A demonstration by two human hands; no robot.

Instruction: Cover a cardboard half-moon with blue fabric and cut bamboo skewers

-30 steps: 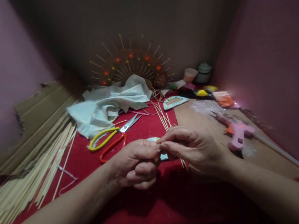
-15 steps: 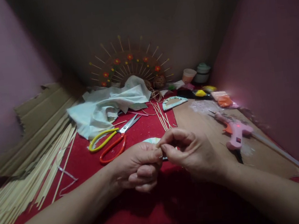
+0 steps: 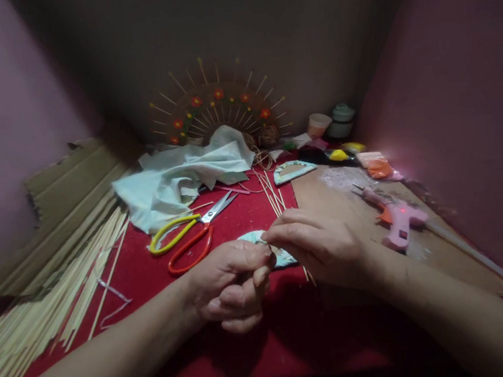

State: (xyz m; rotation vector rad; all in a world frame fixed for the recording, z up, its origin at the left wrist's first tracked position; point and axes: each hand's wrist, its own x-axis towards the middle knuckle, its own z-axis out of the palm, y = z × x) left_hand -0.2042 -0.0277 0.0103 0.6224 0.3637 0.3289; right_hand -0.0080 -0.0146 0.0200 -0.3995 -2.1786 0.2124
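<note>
My left hand (image 3: 237,284) is closed, thumb pressed against the fingertips. Whatever it may pinch is too small and hidden to make out. Against its fingertips lie the fingertips of my right hand (image 3: 318,238), whose fingers are stretched out side by side, back of the hand facing up. Partly covered by both hands, a piece wrapped in pale blue-green cloth (image 3: 285,259) lies on the red cloth. Several thin sticks (image 3: 271,198) run under my right hand, their near ends showing below it. Left of the hands rest scissors (image 3: 208,216) with one yellow and one red handle, blades apart.
Pale fabric (image 3: 164,186) lies crumpled behind the scissors. Many sticks (image 3: 59,295) and cardboard (image 3: 73,178) are at left. A pink glue gun (image 3: 400,220) rests on a brown board (image 3: 451,268) at right, near a cloth-wrapped half-ring (image 3: 295,171). A flower-decorated stick fan (image 3: 219,104) stands behind.
My right hand's fingers have straightened from a pinch and its palm has turned downward. More of the cloth-wrapped piece and the sticks' near ends now show. My left hand has barely shifted.
</note>
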